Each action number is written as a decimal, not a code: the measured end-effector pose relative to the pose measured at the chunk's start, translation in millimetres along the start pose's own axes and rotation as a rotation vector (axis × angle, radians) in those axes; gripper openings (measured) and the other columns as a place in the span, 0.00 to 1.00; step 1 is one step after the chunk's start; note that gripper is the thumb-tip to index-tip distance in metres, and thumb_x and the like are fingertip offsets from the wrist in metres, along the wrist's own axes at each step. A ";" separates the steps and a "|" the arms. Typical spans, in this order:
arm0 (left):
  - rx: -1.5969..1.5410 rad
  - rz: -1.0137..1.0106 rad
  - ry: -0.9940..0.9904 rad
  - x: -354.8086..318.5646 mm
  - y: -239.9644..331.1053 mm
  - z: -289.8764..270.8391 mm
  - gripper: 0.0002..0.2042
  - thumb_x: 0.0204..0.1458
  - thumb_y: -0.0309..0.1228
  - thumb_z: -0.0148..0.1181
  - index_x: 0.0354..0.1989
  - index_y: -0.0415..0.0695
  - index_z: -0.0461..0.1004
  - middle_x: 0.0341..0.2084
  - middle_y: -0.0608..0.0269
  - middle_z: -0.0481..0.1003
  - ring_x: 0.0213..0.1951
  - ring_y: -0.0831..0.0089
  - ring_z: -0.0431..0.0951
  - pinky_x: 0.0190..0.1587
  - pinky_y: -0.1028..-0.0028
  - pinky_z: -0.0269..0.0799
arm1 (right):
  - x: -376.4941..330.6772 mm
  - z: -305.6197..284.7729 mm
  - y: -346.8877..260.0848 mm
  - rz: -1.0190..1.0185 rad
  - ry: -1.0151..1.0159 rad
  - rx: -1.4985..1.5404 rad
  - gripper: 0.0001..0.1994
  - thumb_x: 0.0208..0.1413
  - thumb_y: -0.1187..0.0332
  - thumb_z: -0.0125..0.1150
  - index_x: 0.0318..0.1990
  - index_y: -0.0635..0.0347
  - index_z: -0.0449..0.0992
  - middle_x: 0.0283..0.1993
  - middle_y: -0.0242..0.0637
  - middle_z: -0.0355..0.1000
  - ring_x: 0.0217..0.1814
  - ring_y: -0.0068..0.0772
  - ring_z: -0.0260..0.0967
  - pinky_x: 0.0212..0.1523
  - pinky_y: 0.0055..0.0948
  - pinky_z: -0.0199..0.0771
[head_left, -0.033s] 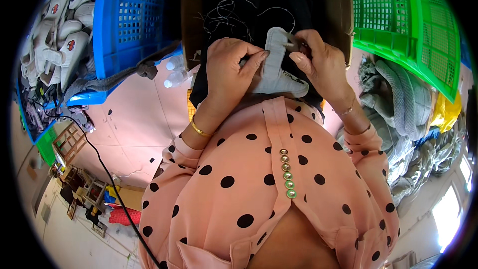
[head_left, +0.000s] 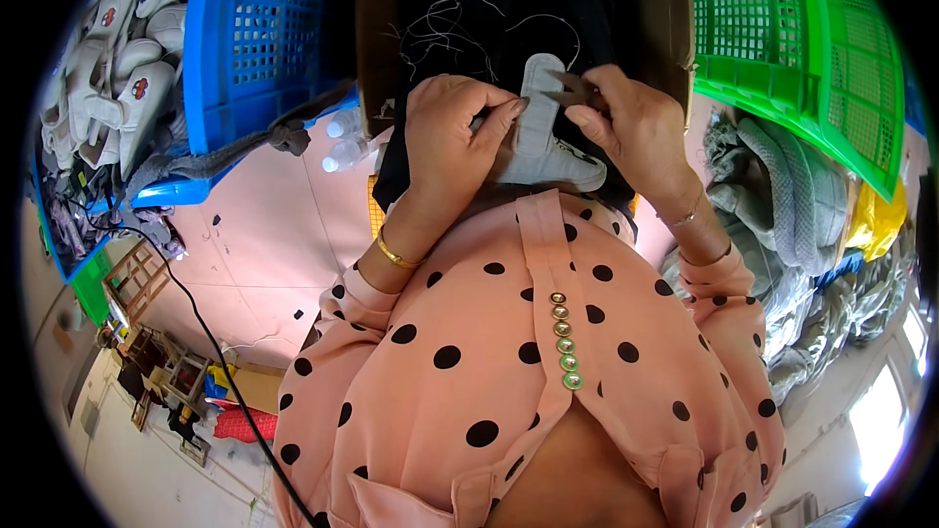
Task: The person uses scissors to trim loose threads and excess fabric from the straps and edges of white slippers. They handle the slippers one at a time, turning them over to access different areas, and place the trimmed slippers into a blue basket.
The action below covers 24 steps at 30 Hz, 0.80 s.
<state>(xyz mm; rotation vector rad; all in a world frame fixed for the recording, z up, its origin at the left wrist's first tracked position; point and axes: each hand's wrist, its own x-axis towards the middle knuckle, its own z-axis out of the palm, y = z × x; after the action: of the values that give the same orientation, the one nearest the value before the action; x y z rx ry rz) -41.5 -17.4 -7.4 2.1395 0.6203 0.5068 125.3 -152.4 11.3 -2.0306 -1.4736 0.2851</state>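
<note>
A light grey shoe upper (head_left: 533, 164) with a strap (head_left: 537, 117) standing up from it lies close to my body, over my dark-clothed lap. My left hand (head_left: 454, 132) is closed in a pinch on the strap's left edge. To the right of the strap, my right hand (head_left: 631, 127) is closed around small thread snips (head_left: 577, 90). Their dark blades point left at the strap and are smeared by motion; the grip is mostly hidden by my fingers. Several loose white threads (head_left: 445, 24) lie on the dark cloth beyond my hands.
A blue crate (head_left: 205, 68) stands at the left, with white and grey shoe uppers (head_left: 127, 88) beside it. At the right are a green crate (head_left: 763, 68) and a heap of grey material (head_left: 782, 196). A cardboard box edge (head_left: 377, 59) and a black cable (head_left: 201, 318) are at the left.
My right hand and the snips have shifted very slightly, and the blades show a little differently beside the strap. My left hand and the shoe upper stay where they were.
</note>
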 end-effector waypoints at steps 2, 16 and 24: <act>-0.003 0.052 0.064 -1.6 -2.6 2.6 0.03 0.49 0.26 0.66 0.31 0.42 0.80 0.31 0.62 0.79 0.34 0.69 0.76 0.42 0.73 0.69 | 2.6 -9.0 0.1 -0.114 -0.057 -0.247 0.19 0.52 0.51 0.65 0.27 0.57 0.68 0.18 0.32 0.66 0.20 0.33 0.68 0.20 0.27 0.66; -0.259 -0.034 0.009 -1.3 -2.6 0.1 0.03 0.55 0.24 0.61 0.37 0.39 0.76 0.33 0.64 0.75 0.35 0.78 0.74 0.42 0.80 0.70 | 9.4 -12.3 -1.7 -0.248 -0.153 -0.538 0.18 0.53 0.49 0.61 0.24 0.51 0.67 0.16 0.26 0.64 0.20 0.26 0.68 0.22 0.25 0.66; -0.254 -0.105 0.130 3.7 -8.2 -11.1 0.04 0.55 0.21 0.59 0.38 0.41 0.75 0.36 0.62 0.75 0.39 0.73 0.73 0.46 0.75 0.69 | 6.6 -15.3 -5.9 0.052 -0.161 -0.280 0.19 0.54 0.51 0.63 0.27 0.58 0.69 0.19 0.32 0.69 0.21 0.32 0.70 0.21 0.28 0.67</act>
<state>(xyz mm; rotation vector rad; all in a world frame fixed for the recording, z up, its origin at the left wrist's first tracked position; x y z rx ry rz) -46.7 -4.0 -7.1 1.8361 0.6970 0.6351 130.7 -150.5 28.0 -2.3162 -1.6368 0.2820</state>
